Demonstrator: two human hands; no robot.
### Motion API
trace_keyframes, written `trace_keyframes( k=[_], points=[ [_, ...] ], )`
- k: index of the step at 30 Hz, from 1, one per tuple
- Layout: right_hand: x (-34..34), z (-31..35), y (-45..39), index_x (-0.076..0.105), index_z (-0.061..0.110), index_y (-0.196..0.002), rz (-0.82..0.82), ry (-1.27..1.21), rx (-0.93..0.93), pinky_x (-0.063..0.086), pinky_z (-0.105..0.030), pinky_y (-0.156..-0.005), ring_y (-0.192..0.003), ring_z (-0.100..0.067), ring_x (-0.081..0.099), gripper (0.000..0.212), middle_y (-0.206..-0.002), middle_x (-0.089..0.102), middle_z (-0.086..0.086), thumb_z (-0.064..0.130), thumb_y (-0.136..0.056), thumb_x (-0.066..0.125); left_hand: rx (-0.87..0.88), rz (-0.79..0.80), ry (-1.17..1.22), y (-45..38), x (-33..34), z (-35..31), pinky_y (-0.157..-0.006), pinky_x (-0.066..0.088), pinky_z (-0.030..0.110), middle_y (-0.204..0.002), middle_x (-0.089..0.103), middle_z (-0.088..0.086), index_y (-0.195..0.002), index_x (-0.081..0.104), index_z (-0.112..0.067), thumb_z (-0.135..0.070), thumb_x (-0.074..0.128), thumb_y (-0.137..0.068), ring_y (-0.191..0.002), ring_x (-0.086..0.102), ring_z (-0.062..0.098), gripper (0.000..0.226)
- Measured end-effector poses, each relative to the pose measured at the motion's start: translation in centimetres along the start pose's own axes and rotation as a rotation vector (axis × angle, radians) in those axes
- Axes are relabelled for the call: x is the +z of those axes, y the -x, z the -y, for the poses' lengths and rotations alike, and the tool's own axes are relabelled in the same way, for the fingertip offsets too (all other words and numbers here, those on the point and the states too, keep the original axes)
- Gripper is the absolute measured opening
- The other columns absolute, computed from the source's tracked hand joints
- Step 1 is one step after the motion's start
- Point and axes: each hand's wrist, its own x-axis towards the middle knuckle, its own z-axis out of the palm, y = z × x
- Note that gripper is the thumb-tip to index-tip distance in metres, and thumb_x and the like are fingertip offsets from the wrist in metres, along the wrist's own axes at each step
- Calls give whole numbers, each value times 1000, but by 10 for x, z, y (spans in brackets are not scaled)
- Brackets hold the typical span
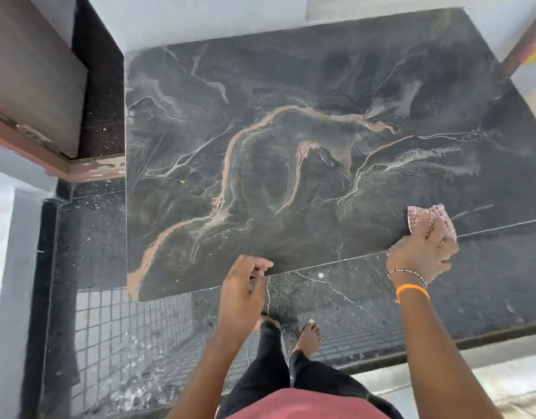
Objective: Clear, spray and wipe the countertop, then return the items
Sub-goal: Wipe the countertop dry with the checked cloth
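Note:
A dark marble countertop [290, 122] with pink and white veins fills the middle of the head view, with nothing standing on it. My right hand [420, 255] presses a pink checked cloth [426, 220] flat on the slab near its front right edge. My left hand [242, 294] hovers at the front edge, fingers loosely curled, holding nothing. Faint wet streaks show on the stone.
White walls [200, 22] close the back and right of the slab. A brown door [34, 77] stands at the left. Below the front edge lie a dark speckled floor [381, 297], grey mosaic tiles [124, 328] and my bare feet.

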Motion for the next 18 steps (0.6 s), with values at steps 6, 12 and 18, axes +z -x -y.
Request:
trace_keyframes(
  k=[6,12,18],
  points=[
    [-28,-16,8,31,22,-143,-120,-163,-68,36,-53,-91,-117,-39,35,62,-151,32,-2,0,-87,43,20,19,18,3,10,-5,-68,40,4,-92,61,-12,-89,62,-19,3,50,-86,-90,55,-5,25],
    [-20,30,32,32,17,-143,-16,-321,-536,32,-46,-99,-119,-31,37,53,-147,39,-3,5,-92,37,-4,-34,26,5,9,-4,-68,40,4,-90,61,-9,-89,63,-14,6,51,-84,-86,55,-5,23],
    [17,43,23,23,18,-146,183,156,-650,15,-59,-112,-143,-39,7,67,-157,13,-10,41,-89,48,-235,-271,185,21,-12,15,-72,43,8,-90,64,-12,-84,63,-22,0,51,-87,-83,57,-5,25]
  ],
)
